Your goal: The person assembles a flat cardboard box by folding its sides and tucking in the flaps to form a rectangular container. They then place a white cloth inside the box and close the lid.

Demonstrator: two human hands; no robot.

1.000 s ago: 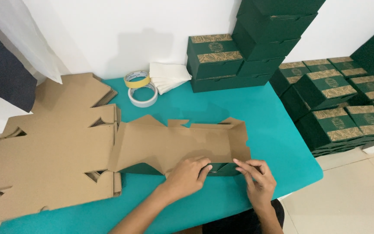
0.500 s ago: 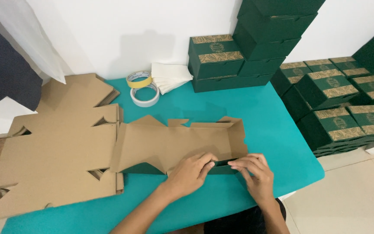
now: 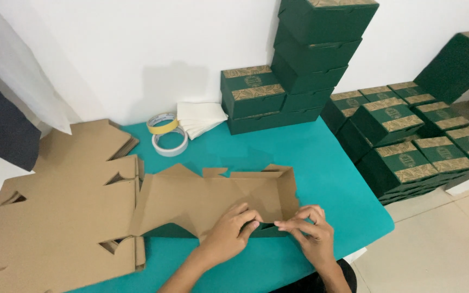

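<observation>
A flat brown cardboard box blank, green on its outer face, lies partly folded on the teal table. My left hand presses on its near flap, fingers curled over the edge. My right hand pinches the same near edge just to the right, at the corner where the right side wall stands up. Both hands touch the blank close together.
A stack of unfolded brown blanks covers the table's left. Two tape rolls and white paper sheets sit at the back. Finished green boxes are stacked against the wall and several more on the floor at right.
My right hand has moved left toward my left hand along the near edge. The near flap has been folded up and the hands now meet at it.
</observation>
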